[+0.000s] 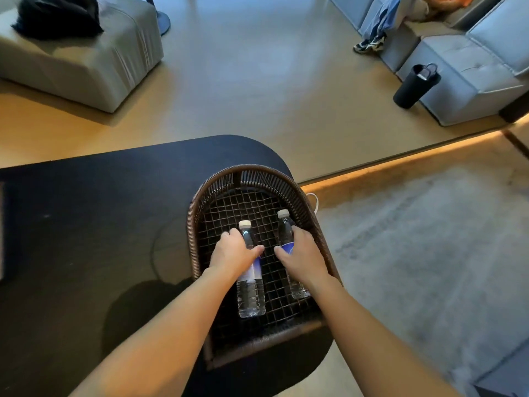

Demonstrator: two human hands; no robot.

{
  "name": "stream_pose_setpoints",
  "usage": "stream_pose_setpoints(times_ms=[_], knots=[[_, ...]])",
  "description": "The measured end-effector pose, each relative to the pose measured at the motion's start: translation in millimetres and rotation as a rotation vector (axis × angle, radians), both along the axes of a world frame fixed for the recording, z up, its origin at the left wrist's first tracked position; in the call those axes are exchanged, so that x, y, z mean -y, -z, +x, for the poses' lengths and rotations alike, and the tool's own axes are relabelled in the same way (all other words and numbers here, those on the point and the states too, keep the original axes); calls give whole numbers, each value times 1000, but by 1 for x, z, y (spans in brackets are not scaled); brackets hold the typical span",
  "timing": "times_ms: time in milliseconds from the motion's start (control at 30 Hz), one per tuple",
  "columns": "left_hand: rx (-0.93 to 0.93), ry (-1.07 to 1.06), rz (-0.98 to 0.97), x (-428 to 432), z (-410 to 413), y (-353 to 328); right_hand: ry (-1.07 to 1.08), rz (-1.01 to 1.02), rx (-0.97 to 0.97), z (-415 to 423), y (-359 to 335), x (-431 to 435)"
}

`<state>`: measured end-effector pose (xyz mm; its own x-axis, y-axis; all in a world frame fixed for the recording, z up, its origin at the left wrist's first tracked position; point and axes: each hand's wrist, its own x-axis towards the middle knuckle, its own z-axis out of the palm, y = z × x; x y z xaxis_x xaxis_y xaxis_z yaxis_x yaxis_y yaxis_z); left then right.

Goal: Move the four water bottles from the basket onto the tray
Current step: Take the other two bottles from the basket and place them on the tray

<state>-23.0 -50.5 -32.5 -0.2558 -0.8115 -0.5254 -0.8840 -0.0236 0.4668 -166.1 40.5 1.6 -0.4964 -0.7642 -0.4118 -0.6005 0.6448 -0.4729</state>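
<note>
A dark brown woven basket (197, 213) stands at the right end of a black table (86, 224). Two clear water bottles with white caps and blue labels lie inside it, caps pointing away from me. My left hand (233, 253) is wrapped around the middle of the left bottle (250, 296). My right hand (303, 256) grips the right bottle (286, 230) over its label. Both bottles rest on the basket's mesh floor. A pale edge at the far left of the table (2, 230) may be the tray; I cannot tell.
Grey sofa blocks (86, 61) stand at the back left with a dark garment on them, and more sofa sections (472, 67) sit at the back right. A black cylindrical bag (415, 85) stands on the floor. A grey carpet (415, 239) lies right of the table.
</note>
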Motion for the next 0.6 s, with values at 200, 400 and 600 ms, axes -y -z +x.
stream_pose_setpoints(times_ms=[200, 400, 600], knots=[[-82, -72, 114, 13, 5, 8, -39, 30, -220, 7, 13, 20], [-229, -174, 152, 12, 18, 2, 13, 196, 49, -4, 24, 51], [-391, -230, 187, -3, 32, -14, -22, 223, 146, -11, 19, 60]])
